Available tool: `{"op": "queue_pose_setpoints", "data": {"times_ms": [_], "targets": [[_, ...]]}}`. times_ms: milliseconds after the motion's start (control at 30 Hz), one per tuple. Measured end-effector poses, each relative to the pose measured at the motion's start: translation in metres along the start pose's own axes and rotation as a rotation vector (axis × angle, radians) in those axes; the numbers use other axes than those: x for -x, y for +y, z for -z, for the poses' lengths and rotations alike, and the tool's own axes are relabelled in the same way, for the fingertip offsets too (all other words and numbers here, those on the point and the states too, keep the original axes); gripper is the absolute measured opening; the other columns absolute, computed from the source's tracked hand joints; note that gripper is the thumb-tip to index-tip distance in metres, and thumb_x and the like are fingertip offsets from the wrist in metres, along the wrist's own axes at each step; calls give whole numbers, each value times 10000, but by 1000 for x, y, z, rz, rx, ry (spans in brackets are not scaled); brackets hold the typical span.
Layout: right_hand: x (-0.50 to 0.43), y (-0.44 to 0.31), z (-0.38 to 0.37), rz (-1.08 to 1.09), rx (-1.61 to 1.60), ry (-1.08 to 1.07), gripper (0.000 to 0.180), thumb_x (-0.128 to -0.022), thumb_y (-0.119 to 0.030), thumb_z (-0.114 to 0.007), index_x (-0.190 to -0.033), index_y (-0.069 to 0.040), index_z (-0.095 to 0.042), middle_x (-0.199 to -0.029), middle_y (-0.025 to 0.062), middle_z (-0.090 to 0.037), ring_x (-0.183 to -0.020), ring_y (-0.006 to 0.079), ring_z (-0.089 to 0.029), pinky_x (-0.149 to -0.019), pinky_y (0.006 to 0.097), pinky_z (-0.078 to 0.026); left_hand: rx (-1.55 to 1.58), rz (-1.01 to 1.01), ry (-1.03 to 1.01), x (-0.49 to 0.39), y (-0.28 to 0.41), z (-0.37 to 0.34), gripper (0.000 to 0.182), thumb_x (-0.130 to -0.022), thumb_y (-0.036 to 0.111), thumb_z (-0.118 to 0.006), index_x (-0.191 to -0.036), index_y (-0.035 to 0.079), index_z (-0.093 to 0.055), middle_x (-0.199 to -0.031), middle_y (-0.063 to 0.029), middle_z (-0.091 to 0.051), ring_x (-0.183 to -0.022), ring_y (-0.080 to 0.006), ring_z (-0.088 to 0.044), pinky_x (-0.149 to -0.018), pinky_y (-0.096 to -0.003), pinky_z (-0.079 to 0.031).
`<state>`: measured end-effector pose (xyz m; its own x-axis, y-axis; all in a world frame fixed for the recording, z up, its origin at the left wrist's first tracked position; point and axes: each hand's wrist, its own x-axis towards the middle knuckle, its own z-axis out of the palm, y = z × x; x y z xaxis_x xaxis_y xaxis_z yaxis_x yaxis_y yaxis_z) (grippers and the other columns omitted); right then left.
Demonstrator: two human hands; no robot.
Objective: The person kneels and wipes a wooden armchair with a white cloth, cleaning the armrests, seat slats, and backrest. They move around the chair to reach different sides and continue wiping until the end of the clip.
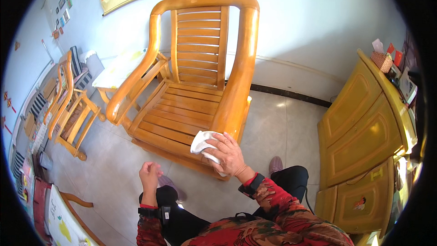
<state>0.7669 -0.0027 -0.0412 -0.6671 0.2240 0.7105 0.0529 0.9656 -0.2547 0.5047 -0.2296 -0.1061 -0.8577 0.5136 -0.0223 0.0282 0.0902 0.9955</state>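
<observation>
A wooden armchair (184, 106) with a slatted seat and slatted back stands before me. My right hand (228, 155) presses a white cloth (204, 141) against the front end of the chair's right armrest (235, 102). Part of the cloth is bunched under my fingers, and its loose edge hangs over the seat side. Off to the left, my left hand (150, 175) hovers above my knee, in front of the chair. Its fingers are loosely bent, and I see nothing in it.
A yellow-brown wooden cabinet (362, 133) stands at the right, with a wicker basket (381, 61) on top. Behind the armchair's left side is a small covered table (117, 70). Another wooden chair (73, 119) stands farther left. A covered table's corner (65, 215) juts in at lower left.
</observation>
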Motion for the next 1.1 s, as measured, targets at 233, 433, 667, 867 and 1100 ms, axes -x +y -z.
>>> {"op": "queue_pose_setpoints", "data": {"times_ms": [233, 433, 667, 867, 1100], "targets": [[5, 48, 9, -138, -226, 122, 427, -822, -220, -673, -1243, -147, -669, -1400, 95, -568, -1398, 345, -446, -1168, 559, -293, -32, -9, 44, -2, 8, 5, 154, -967, 150, -607, -963, -4, -600, -834, -108, -683, -595, -172, -656, -552, -273, -517], [-29, 144, 11, -183, -291, 154, 396, -896, -192, -600, -1286, -133, -634, -1425, 117, -553, -1424, 386, -401, -1194, 579, -238, -75, -13, 41, -8, 12, -7, 153, -979, 143, -598, -951, -7, -588, -835, -116, -686, -599, -181, -666, -557, -286, -530], [-74, 274, 6, -154, -243, 152, 370, -925, -212, -582, -1283, -133, -630, -1442, 109, -546, -1440, 381, -380, -1217, 570, -203, -158, 26, 10, -28, 9, -38, 157, -977, 144, -599, -923, -4, -596, -802, -112, -693, -570, -173, -664, -548, -284, -539], [-139, 386, 22, -23, 33, 40, 371, -950, -254, -579, -1308, -168, -629, -1503, 83, -497, -1485, 343, -322, -1231, 554, -197, -235, 63, -13, -35, 14, -50, 172, -982, 147, -595, -906, -8, -599, -800, -111, -697, -581, -165, -666, -579, -275, -542], [-199, 418, 26, 57, 554, -24, 355, -912, -286, -615, -1253, -205, -673, -1498, 7, -495, -1482, 255, -312, -1244, 479, -188, -254, 39, -12, -33, 24, -57, 166, -986, 141, -588, -903, -2, -604, -798, -112, -701, -590, -158, -667, -586, -270, -540]]}}
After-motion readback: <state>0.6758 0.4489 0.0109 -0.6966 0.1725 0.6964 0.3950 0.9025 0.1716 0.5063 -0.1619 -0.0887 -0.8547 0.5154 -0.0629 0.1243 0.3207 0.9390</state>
